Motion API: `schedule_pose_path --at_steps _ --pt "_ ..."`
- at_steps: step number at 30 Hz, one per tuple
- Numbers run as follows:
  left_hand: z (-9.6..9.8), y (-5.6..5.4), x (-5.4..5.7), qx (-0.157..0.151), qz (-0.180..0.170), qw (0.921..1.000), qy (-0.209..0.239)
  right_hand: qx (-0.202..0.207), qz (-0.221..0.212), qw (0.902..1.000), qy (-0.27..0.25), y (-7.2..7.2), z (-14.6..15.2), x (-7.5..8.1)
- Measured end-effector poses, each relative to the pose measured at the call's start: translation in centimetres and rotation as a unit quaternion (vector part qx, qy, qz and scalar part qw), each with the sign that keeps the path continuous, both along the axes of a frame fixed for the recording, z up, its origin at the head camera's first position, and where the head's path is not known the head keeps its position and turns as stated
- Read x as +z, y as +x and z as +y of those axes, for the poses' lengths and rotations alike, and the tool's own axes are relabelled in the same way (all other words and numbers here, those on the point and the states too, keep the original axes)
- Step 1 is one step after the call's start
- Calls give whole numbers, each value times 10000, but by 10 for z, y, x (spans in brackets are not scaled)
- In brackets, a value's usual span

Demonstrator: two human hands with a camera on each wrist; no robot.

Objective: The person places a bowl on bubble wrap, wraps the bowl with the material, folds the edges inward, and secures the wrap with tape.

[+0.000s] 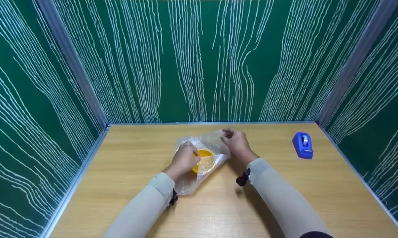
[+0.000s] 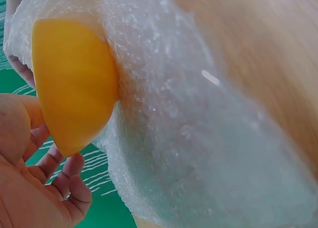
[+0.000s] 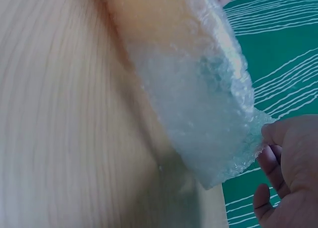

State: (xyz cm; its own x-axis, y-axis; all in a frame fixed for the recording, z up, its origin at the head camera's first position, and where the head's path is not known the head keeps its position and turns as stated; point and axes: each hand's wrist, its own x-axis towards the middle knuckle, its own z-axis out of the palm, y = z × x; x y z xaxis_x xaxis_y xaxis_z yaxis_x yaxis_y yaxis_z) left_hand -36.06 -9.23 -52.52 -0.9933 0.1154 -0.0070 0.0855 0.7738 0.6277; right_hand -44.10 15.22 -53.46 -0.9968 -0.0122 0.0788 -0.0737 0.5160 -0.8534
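A yellow bowl (image 1: 205,153) sits on a sheet of bubble wrap (image 1: 185,187) on the table, with one side of the wrap folded over part of it. My left hand (image 1: 185,157) pinches the bowl's rim between thumb and fingers; in the left wrist view the bowl (image 2: 74,84) shows its smooth side, and the other fingers curl loosely below the rim. At the far right corner of the sheet, my right hand (image 1: 236,142) pinches the bubble wrap's edge. The right wrist view shows thumb and forefinger on that corner, the wrap (image 3: 194,118) stretching away from them.
A blue tape dispenser (image 1: 303,145) stands at the right on the wooden table (image 1: 136,145). Green panels (image 1: 218,66) with white wavy lines rise behind and on both sides, joined by grey metal posts (image 1: 73,62).
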Motion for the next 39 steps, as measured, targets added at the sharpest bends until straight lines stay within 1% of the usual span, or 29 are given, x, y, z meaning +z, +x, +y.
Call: schedule_pose_path --at_steps 5,10,15,20,25,29,31,33,35,36,39 --pt "0 0 -1 -38 65 9999 -140 59 119 9999 -79 5 0 5" --pt "-1 -1 -1 -38 29 9999 -141 160 -55 9998 -71 11 -1 11" --pt "-1 -1 -2 -32 7 10000 -93 352 22 9989 318 20 -4 15" --pt "0 -1 -2 14 -11 10000 -58 515 117 9958 753 28 -9 18" --pt "1 -2 -2 50 -55 10000 -12 777 616 9879 1190 37 -13 22" --pt "0 -2 -3 24 -17 10000 71 1050 1140 9751 1587 44 -16 22" --pt "-1 -2 -4 -61 190 9998 -16 1315 1620 9614 1793 46 -17 21" --pt "-2 -2 -5 -146 412 9990 -111 1561 2070 9460 1947 48 -17 20" --pt "-3 -2 -6 -201 557 9981 -174 1767 2466 9296 2094 50 -17 19" --pt "-3 -1 -6 -213 585 9979 -183 1848 2602 9228 2157 51 -18 19" --pt "-3 -1 -6 -163 473 9987 -91 1951 2680 9149 2302 55 -18 19"
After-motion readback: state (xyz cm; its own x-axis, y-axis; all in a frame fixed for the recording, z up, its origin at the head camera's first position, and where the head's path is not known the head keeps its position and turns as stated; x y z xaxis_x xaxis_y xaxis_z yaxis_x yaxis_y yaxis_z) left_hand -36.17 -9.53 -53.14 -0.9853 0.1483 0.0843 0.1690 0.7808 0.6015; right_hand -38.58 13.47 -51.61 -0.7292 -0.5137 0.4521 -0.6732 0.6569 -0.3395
